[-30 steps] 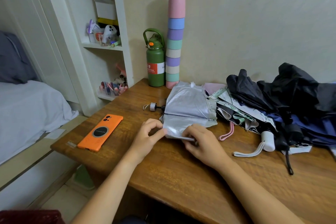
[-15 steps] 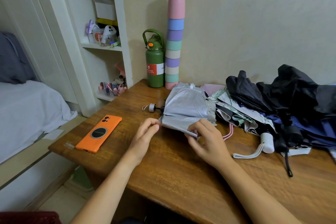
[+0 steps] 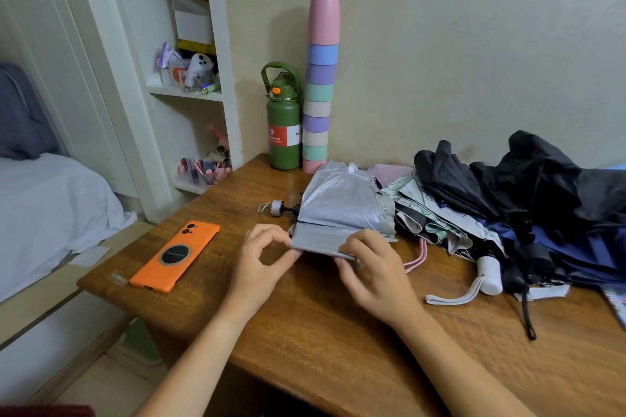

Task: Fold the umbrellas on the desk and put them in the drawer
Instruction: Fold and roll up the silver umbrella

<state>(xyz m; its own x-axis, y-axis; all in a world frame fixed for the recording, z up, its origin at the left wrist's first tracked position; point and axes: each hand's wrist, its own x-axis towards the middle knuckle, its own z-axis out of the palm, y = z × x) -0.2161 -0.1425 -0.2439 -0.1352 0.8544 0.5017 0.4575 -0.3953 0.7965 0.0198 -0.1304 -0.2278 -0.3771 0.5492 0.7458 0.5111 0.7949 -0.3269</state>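
I note that the near flap of the silver umbrella [image 3: 340, 210], pressed flat against the desk [image 3: 338, 332] a second ago, is now lifted clear of the wood and held level between both hands. The left hand [image 3: 264, 257] has shifted from resting beside the fabric to pinching the flap's left corner with thumb and forefinger; the right hand [image 3: 372, 271] grips the right end of the same edge, fingers curled over it. The umbrella itself lies mid-desk, its handle knob [image 3: 277, 207] pointing left, touching the pile of unfolded umbrellas [image 3: 508, 210] to the right. I judge this panel is being creased and readied for wrapping; folding of the first umbrella is under way, the pile is untouched, and no drawer is in view
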